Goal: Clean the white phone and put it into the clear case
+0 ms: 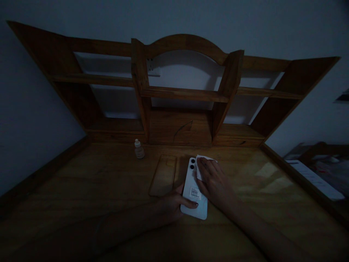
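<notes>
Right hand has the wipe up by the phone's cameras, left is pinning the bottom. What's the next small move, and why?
Probably draw the right hand and white wipe down the phone toward its sticker: the wipe covers only the top, and the left hand already steadies the lower edge.

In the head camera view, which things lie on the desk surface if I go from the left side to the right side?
Small bottle → clear phone case lying flat → left hand steadying the white phone → right hand pressing a white cloth on the phone's upper part.
</notes>
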Demonstrator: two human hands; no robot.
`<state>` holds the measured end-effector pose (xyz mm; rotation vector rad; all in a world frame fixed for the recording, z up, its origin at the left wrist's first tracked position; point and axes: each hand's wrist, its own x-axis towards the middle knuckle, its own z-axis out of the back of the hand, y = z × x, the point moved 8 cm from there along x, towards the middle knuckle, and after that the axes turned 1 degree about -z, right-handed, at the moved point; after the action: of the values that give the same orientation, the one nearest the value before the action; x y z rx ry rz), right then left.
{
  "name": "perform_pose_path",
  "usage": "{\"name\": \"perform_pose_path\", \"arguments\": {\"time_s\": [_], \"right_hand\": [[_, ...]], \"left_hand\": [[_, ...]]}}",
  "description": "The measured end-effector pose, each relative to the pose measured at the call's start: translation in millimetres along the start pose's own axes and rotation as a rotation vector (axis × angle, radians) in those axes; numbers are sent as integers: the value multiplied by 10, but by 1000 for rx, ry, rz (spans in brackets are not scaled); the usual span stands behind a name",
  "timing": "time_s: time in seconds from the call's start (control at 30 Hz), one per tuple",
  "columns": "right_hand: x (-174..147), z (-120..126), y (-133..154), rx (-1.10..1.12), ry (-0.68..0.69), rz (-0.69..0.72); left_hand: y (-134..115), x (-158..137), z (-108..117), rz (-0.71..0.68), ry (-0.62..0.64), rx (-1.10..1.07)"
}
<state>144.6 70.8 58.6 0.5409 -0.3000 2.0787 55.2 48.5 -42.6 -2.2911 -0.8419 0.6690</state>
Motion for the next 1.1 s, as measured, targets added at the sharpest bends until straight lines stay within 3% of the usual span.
{"name": "perform_pose_path", "arguments": {"time_s": [0.4,0.6,1.1], "right_hand": [[-9,5,-7,-2,13,0],[-11,-1,1,-18,3,14],[-17,-23,8,-49,38,13]], "left_hand": [[5,4,1,5,-10,-35],[-23,-34,-18,31,-84,-20],[-9,-15,-9,23,-64,-52]]}}
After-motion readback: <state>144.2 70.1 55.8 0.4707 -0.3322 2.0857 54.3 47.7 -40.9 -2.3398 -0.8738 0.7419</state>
